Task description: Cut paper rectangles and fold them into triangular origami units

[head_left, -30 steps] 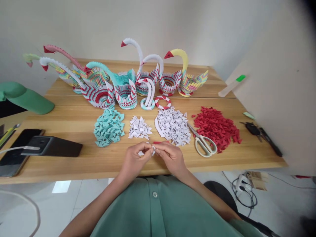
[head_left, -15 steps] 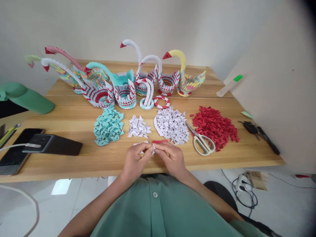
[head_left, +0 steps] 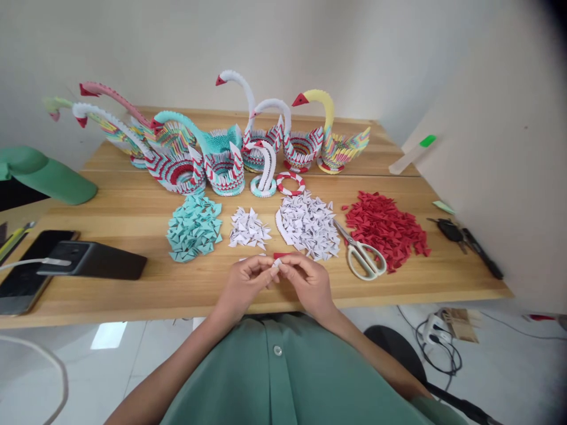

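Between the fingertips of my left hand (head_left: 245, 284) and my right hand (head_left: 309, 283) is a small white paper piece (head_left: 277, 263), pinched from both sides above the table's front part. A red paper strip (head_left: 279, 255) lies just behind the fingers, partly hidden by them. Beyond my hands are a small pile of white folded pieces (head_left: 249, 228) and a larger white pile (head_left: 309, 225). Teal pieces (head_left: 195, 227) are heaped to the left, red pieces (head_left: 383, 227) to the right. White-handled scissors (head_left: 365, 260) lie beside the red heap.
Several paper swans (head_left: 303, 147) stand along the back of the wooden table (head_left: 177, 298), with a red and white ring (head_left: 290, 183) before them. At left are a green bottle (head_left: 53, 177), a phone (head_left: 31, 277) and a black device (head_left: 106, 260); keys (head_left: 450, 229) lie right.
The white paper piece has turned a little between my fingertips, and the fingers of both hands have shifted slightly around it. Less of the white paper behind my left hand shows.
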